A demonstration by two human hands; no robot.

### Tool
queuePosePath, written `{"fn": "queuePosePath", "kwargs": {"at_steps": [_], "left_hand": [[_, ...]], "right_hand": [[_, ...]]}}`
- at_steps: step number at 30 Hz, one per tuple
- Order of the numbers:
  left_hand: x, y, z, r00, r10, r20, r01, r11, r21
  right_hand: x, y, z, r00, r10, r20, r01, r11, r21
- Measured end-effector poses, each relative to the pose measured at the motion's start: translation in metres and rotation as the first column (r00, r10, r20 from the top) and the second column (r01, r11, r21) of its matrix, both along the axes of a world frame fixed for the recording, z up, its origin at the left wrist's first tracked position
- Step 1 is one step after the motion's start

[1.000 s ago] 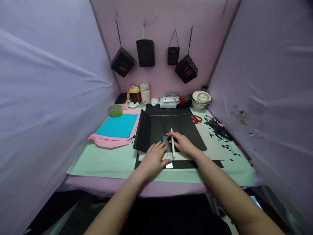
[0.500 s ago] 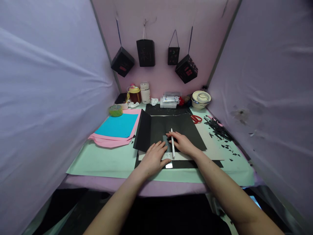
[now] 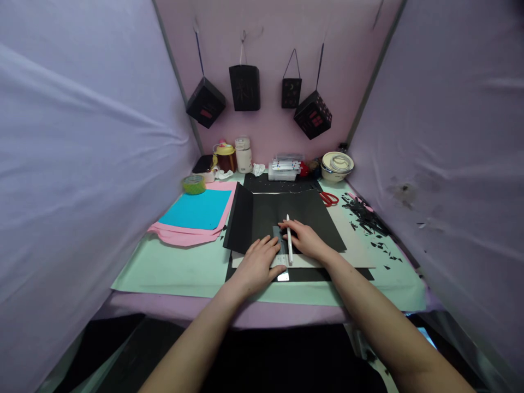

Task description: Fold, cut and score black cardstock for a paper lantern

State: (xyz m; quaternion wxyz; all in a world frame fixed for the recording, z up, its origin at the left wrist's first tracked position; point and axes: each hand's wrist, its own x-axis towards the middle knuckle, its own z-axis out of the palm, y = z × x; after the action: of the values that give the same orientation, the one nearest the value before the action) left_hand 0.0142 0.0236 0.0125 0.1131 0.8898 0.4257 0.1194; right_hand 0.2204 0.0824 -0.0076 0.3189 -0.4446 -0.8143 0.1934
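Observation:
My left hand (image 3: pixel 257 263) lies flat with its fingers spread. Its fingertips and thumb press on a clear ruler (image 3: pixel 282 273) that runs front to back across a folded black card sheet (image 3: pixel 305 213). Just right of the ruler, my right hand (image 3: pixel 305 238) pinches a slim white pen-shaped tool (image 3: pixel 290 248), its narrow end pointing away from me; its exact kind cannot be made out. The card's left flap (image 3: pixel 239 218) stands folded up. Beneath lie a pale board (image 3: pixel 344 260) and a further black sheet (image 3: pixel 311 275).
Blue paper (image 3: pixel 198 209) rests on pink sheets (image 3: pixel 176 238) at left, near a tape roll (image 3: pixel 194 184). Red scissors (image 3: pixel 329 198) and black scraps (image 3: pixel 366 218) lie at right. A pen box (image 3: pixel 282 173) and bowl (image 3: pixel 335 168) stand behind. Black paper lanterns (image 3: pixel 245 90) hang above.

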Motion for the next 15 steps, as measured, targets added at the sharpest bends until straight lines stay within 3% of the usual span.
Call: {"fn": "queuePosePath", "kwargs": {"at_steps": [6,12,15], "left_hand": [[0.000,0.000,-0.001,1.000,-0.011,0.006,0.011,1.000,-0.006],[-0.001,-0.001,-0.001,1.000,-0.001,0.010,0.001,1.000,-0.001],[-0.001,-0.002,0.000,1.000,0.000,0.012,0.000,1.000,-0.006]], "right_hand": [[0.000,-0.004,0.003,0.987,-0.057,-0.150,0.049,0.997,-0.058],[-0.002,-0.006,0.017,0.896,-0.176,-0.407,0.156,0.984,-0.081],[-0.004,0.002,0.028,0.897,-0.220,-0.383,0.221,0.974,-0.041]]}}
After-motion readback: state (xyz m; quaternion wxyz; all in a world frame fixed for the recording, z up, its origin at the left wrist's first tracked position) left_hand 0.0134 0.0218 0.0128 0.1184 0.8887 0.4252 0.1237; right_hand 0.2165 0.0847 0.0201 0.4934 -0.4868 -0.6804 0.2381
